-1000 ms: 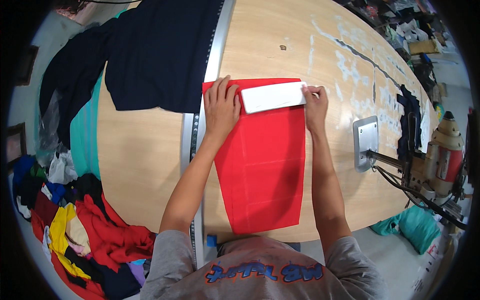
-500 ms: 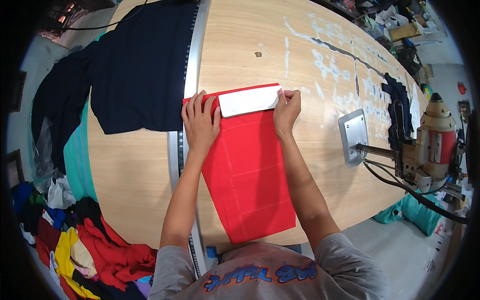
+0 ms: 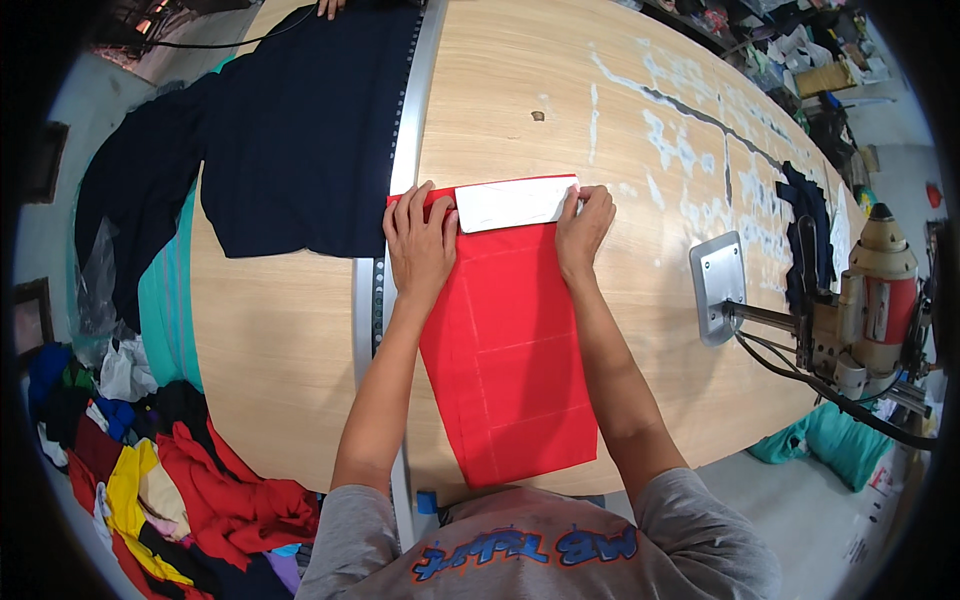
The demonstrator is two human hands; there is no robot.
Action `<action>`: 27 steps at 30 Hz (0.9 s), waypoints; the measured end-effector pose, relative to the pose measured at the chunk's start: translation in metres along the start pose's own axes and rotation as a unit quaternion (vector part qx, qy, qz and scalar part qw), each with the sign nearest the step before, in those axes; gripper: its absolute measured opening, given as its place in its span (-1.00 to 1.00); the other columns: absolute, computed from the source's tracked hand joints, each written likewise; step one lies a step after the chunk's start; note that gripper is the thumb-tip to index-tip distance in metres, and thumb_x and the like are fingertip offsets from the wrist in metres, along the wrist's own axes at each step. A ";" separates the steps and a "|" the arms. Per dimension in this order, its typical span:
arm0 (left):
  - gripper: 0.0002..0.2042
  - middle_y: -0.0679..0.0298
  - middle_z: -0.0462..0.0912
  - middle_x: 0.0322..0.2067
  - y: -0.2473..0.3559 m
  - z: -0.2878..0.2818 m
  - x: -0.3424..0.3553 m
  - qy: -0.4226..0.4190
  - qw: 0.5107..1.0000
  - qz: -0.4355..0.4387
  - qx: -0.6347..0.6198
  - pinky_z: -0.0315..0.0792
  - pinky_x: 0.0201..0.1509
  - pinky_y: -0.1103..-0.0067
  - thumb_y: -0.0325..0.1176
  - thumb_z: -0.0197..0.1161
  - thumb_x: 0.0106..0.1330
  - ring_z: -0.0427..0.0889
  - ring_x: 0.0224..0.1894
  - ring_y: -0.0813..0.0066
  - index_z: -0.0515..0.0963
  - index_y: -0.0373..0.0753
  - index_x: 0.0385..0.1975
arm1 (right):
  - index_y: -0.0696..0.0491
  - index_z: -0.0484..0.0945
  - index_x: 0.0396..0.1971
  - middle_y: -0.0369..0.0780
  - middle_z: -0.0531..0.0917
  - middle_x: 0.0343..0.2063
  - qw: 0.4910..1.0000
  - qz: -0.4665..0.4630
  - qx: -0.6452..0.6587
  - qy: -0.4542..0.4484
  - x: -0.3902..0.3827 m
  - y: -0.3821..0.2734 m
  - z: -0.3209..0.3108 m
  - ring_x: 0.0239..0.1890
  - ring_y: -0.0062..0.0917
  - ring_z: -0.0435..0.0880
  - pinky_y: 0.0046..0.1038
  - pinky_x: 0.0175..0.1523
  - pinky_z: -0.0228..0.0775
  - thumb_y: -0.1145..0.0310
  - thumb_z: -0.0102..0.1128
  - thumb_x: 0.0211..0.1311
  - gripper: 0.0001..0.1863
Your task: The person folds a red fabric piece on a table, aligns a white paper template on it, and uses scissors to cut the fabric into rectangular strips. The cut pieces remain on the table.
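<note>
Red fabric (image 3: 525,350) lies in front of me, marked with thin pale lines. Across its far end rests a white rectangular piece (image 3: 512,204), flat and stiff-looking. My left hand (image 3: 420,240) is spread on the red fabric, its fingers beside the left end of the white piece. At the other end, my right hand (image 3: 586,232) has thumb and fingers pinched at the white piece's edge. A tiny pinkish-white spot shows at those fingertips, too small to name.
Dark navy fabric (image 3: 305,140) covers the table's left, beyond a metal rail (image 3: 408,140). Another person's hand (image 3: 331,8) rests at its far edge. A cutting machine (image 3: 880,300) with cables stands right, near a metal plate (image 3: 718,288). Mixed cloth (image 3: 235,500) is heaped lower left.
The whole view has shifted slightly, so things sit further right. My right hand has moved a little closer against the white piece's end. Another person's hand has appeared at the far left.
</note>
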State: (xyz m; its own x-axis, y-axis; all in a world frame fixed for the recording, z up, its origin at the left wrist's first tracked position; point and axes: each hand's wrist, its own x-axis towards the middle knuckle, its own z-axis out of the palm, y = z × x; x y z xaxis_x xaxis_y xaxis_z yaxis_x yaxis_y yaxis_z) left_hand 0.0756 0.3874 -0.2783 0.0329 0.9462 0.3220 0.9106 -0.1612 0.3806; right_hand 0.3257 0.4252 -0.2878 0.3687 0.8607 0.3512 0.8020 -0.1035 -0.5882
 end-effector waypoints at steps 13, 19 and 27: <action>-0.61 0.20 0.58 0.39 0.010 -0.013 0.003 0.021 0.997 0.069 -0.015 0.19 0.63 0.10 -0.35 0.31 0.54 0.41 0.49 0.12 0.65 -0.11 0.33 | 0.15 0.50 -0.16 -0.06 0.59 -0.17 0.999 -0.034 -0.004 0.016 -0.003 0.002 0.001 -0.06 -0.15 0.50 -0.11 0.11 0.38 0.36 0.26 0.64 -0.81; -0.59 0.25 0.61 0.36 -0.005 -0.007 0.017 -0.062 0.984 0.164 0.000 0.37 0.52 0.22 -0.44 0.39 0.44 0.48 0.45 0.23 0.66 -0.25 0.28 | 0.17 0.53 -0.11 -0.07 0.63 -0.17 0.999 -0.032 0.005 0.034 0.002 -0.001 -0.009 -0.12 -0.13 0.55 -0.10 0.02 0.41 0.41 0.28 0.62 -0.85; -0.52 0.16 0.63 0.03 -0.010 -0.009 0.054 -0.176 0.957 0.226 -0.043 0.59 0.22 0.30 -0.34 0.41 0.45 0.66 0.13 0.16 0.58 -0.11 0.37 | 0.14 0.64 -0.04 -0.09 0.74 -0.18 0.941 -0.078 0.186 -0.272 -0.029 -0.056 -0.032 -0.24 -0.23 0.72 -0.24 -0.12 0.55 0.40 0.34 0.57 -0.85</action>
State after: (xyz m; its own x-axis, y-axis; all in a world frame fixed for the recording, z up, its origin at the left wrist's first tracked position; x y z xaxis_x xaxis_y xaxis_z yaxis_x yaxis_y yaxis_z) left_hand 0.0643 0.4377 -0.2565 0.5667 0.8073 0.1648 0.7331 -0.5854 0.3464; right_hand 0.2855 0.3897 -0.2417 -0.1162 0.9892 0.0890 0.5686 0.1398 -0.8106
